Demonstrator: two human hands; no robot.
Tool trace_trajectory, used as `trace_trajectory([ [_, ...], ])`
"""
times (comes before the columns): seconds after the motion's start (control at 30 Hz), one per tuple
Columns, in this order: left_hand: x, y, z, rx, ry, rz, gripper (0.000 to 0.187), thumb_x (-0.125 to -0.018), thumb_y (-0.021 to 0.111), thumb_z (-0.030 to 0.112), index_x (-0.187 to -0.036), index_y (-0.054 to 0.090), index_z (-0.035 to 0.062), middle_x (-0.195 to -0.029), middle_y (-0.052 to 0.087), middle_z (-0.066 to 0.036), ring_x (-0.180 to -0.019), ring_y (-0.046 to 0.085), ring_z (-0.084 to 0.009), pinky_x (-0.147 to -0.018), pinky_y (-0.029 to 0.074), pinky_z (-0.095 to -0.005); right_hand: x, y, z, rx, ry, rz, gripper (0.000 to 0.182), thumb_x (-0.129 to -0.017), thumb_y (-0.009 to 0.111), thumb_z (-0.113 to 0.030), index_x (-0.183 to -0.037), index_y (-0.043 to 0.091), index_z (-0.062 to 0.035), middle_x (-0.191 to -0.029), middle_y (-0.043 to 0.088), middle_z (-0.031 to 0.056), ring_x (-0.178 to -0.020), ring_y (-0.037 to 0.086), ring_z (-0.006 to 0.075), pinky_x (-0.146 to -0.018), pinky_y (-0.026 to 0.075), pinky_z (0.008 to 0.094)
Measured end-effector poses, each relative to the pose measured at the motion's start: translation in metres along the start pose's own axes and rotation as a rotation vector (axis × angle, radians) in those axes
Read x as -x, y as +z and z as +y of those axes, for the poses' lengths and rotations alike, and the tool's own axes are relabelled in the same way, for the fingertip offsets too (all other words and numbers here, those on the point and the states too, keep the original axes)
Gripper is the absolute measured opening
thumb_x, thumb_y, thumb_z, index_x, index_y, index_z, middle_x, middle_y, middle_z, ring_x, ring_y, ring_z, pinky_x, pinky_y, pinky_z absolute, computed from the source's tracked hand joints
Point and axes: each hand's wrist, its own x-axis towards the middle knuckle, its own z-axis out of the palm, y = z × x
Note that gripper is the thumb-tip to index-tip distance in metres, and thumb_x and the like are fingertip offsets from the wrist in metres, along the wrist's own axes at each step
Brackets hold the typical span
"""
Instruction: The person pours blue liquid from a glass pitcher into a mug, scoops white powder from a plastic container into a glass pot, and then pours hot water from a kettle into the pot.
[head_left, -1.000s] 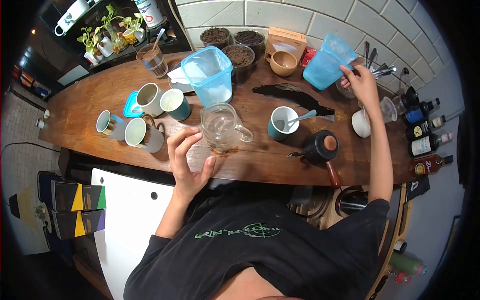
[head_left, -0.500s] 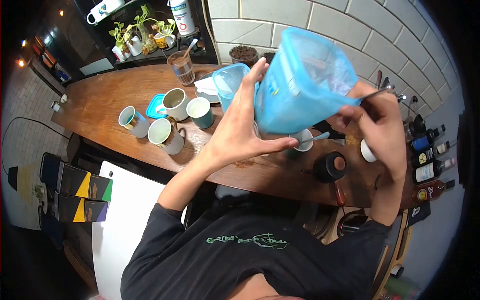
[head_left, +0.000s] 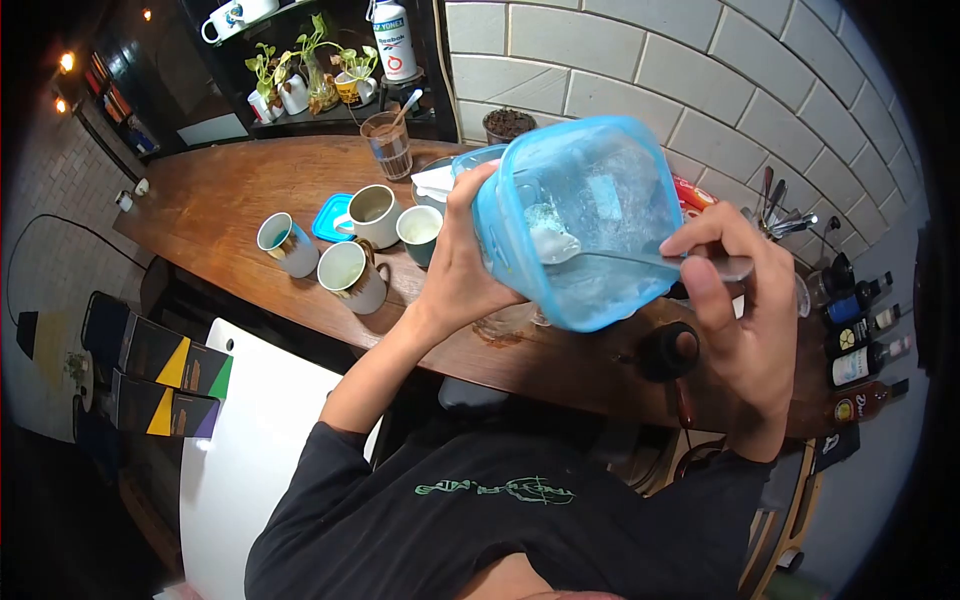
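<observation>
While the blue container [head_left: 635, 215] hides some counter [head_left: 215, 195], mugs [head_left: 352, 278] stand left; pot [head_left: 664, 353], right.

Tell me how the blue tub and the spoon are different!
The blue tub is wide and hollow, but the spoon is long and thin. The tub is blue, while the spoon looks greyish. The left hand grips the tub; the right hand pinches the spoon, whose bowl is inside the tub. Both are being held.
</observation>
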Motion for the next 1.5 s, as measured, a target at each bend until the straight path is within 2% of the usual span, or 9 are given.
trace_trajectory([
  [0.1,0.005,-0.006,-0.014,-0.035,0.069,-0.006,0.117,-0.054,0.098,0.022,-0.144,0.024,0.0096,-0.136,0.045,-0.021,-0.125,0.05,-0.0382,-0.103,0.044,-0.0484,0.003,0.003,-0.014,-0.028,0.027,-0.024,0.014,-0.091,0.065,-0.013,-0.092,0.061,-0.0001,-0.075,0.059,0.0065,-0.061,0.055,0.0145,-0.056,0.042,0.0277],
  [0.2,0.011,-0.013,-0.034,0.154,-0.221,-0.06,0.112,-0.056,0.097,0.021,-0.142,0.026,0.0113,-0.138,0.044,-0.021,-0.126,0.049,-0.0379,-0.103,0.044,-0.0483,0.0,0.008,-0.011,0.046,-0.15,-0.021,0.012,-0.088,0.066,-0.008,-0.094,0.06,0.0001,-0.077,0.06,0.0081,-0.063,0.058,0.018,-0.059,0.046,0.0294],
  [0.27,-0.009,-0.022,-0.026,-0.128,0.231,0.058,0.11,-0.057,0.096,0.021,-0.142,0.027,0.0132,-0.139,0.044,-0.021,-0.125,0.048,-0.0378,-0.103,0.045,-0.0475,-0.001,0.01,-0.015,0.022,-0.113,-0.095,0.012,-0.086,0.064,0.0,-0.097,0.058,0.0011,-0.082,0.06,0.0097,-0.065,0.059,0.0213,-0.06,0.048,0.0309],
  [0.37,-0.009,-0.03,-0.023,-0.137,0.206,0.062,0.108,-0.059,0.095,0.02,-0.142,0.027,0.0141,-0.139,0.044,-0.02,-0.124,0.048,-0.0378,-0.103,0.044,-0.0468,-0.002,0.025,-0.011,-0.054,-0.148,0.003,0.011,-0.093,0.056,-0.008,-0.096,0.058,0.0022,-0.084,0.058,0.0102,-0.074,0.057,0.0189,-0.069,0.046,0.0296],
  [0.47,-0.006,-0.036,-0.026,-0.168,0.165,0.064,0.106,-0.059,0.094,0.019,-0.143,0.028,0.0145,-0.138,0.045,-0.02,-0.124,0.048,-0.0371,-0.104,0.043,-0.0467,-0.008,0.03,-0.012,0.071,-0.299,0.013,0.008,-0.09,0.058,0.005,-0.097,0.058,0.0019,-0.087,0.06,0.0118,-0.077,0.06,0.0234,-0.071,0.049,0.0323],
  [0.73,-0.007,-0.042,-0.041,-0.243,0.244,0.048,0.108,-0.057,0.094,0.018,-0.143,0.029,0.0153,-0.138,0.047,-0.019,-0.126,0.049,-0.0369,-0.105,0.043,-0.0468,-0.023,0.056,0.005,0.214,-0.495,-0.068,0.024,-0.08,0.073,0.003,-0.099,0.059,-0.001,-0.086,0.061,0.0123,-0.076,0.061,0.0304,-0.067,0.05,0.0385],
  [1.07,-0.003,-0.041,-0.054,-0.161,0.219,0.065,0.11,-0.056,0.095,0.019,-0.144,0.03,0.0141,-0.139,0.047,-0.019,-0.126,0.049,-0.0359,-0.105,0.044,-0.0458,-0.024,0.066,0.014,0.094,-0.476,-0.079,0.021,-0.081,0.074,-0.007,-0.093,0.057,-0.0041,-0.083,0.057,0.0106,-0.077,0.057,0.0307,-0.07,0.043,0.039],
  [1.27,-0.005,-0.039,-0.058,-0.159,0.239,0.061,0.109,-0.056,0.095,0.017,-0.143,0.031,0.0133,-0.139,0.048,-0.018,-0.126,0.049,-0.0357,-0.105,0.044,-0.0456,-0.018,0.062,0.017,0.058,-0.387,-0.08,0.021,-0.08,0.078,-0.003,-0.095,0.063,-0.0026,-0.085,0.065,0.0091,-0.077,0.065,0.0259,-0.072,0.05,0.0338],
  [1.5,-0.006,-0.038,-0.059,-0.217,0.259,0.062,0.106,-0.055,0.094,0.019,-0.143,0.036,0.0119,-0.138,0.051,-0.017,-0.126,0.051,-0.036,-0.106,0.041,-0.0468,-0.01,0.062,0.025,-0.217,-0.061,-0.017,0.017,-0.088,0.074,-0.009,-0.096,0.063,-0.0004,-0.085,0.068,0.0096,-0.08,0.069,0.0169,-0.068,0.052,0.0278],
])
